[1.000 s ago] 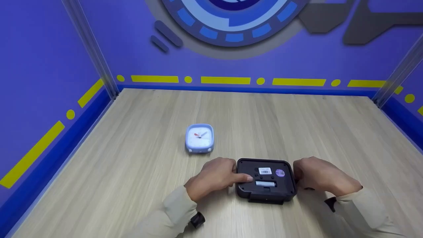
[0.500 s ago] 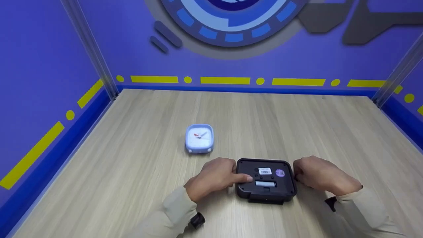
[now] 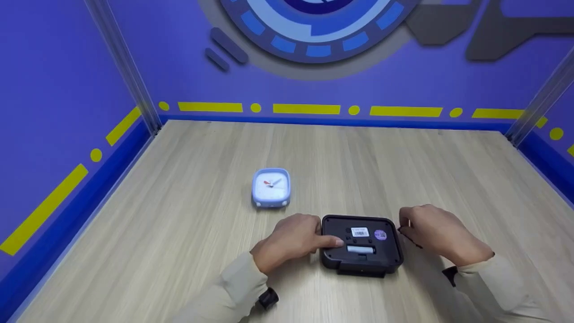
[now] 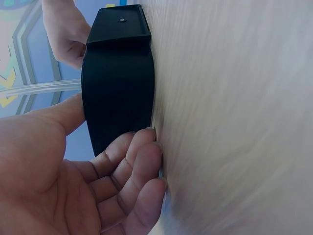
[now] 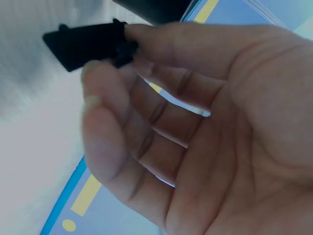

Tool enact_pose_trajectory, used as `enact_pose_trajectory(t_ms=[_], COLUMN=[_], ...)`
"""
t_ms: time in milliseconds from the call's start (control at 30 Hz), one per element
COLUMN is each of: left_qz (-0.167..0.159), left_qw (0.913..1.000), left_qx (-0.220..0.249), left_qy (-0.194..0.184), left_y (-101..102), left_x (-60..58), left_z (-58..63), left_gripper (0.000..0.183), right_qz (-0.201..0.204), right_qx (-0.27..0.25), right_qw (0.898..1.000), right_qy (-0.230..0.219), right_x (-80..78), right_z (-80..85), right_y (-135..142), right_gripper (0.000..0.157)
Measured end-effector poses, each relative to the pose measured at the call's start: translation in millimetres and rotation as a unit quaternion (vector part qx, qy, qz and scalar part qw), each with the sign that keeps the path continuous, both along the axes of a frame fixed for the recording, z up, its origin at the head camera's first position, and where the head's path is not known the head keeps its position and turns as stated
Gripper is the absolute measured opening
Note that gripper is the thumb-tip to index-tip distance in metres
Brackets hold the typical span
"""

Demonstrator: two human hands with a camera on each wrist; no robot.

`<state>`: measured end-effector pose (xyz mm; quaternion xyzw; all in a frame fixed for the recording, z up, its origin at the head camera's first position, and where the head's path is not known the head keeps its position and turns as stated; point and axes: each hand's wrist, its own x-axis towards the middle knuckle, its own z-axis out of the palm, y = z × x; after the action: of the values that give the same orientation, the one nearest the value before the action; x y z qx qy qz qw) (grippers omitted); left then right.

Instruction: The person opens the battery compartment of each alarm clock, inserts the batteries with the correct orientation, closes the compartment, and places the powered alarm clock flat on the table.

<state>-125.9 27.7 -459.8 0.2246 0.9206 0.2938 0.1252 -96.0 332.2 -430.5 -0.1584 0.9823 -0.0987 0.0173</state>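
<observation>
A black clock [image 3: 354, 242] lies back side up on the table, its face hidden. On its back are a white barcode label, a round purple sticker and a slot holding a silvery battery [image 3: 360, 249]. My left hand [image 3: 293, 237] grips the clock's left side, thumb on the back and fingers curled along the edge. Just off its right side, my right hand [image 3: 441, 233] pinches a small black battery cover [image 5: 88, 46] between thumb and fingers. The cover's small tabs show in the right wrist view; in the head view only its dark edge is visible.
A small light-blue alarm clock [image 3: 271, 187] lies face up farther back, left of the black clock. The wooden table [image 3: 202, 179] is bounded by blue printed panels [image 3: 309, 94] at the back and sides, with clear corner posts.
My right hand has shifted slightly up and away from the black clock's right side, and the battery cover's edge shows beneath it. My left hand and both clocks stay put.
</observation>
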Motion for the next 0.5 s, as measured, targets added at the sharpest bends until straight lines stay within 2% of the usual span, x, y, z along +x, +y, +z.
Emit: enact_pose_trajectory(t_ms=[133,233,500], left_qz=[0.001,0.001,0.005], left_qw=[1.0000,1.0000,1.0000], left_qx=[0.001,-0.002,-0.001], left_qy=[-0.001,-0.002,-0.008], left_y=[0.0,0.4,0.1], left_x=[0.1,-0.2,0.3], left_z=[-0.4,-0.1,0.7], left_gripper=[0.047,0.047,0.047], right_qz=[-0.009,-0.001,0.042], right_qx=[0.011,0.002,-0.019], right_qw=[1.000,1.000,0.998], right_qy=[0.018,0.013,-0.035], right_x=[-1.4,-1.6,-3.0], right_z=[-3.6,-6.8,-7.8], right_y=[1.7,2.6,5.8], right_gripper=[0.019,0.024,0.027])
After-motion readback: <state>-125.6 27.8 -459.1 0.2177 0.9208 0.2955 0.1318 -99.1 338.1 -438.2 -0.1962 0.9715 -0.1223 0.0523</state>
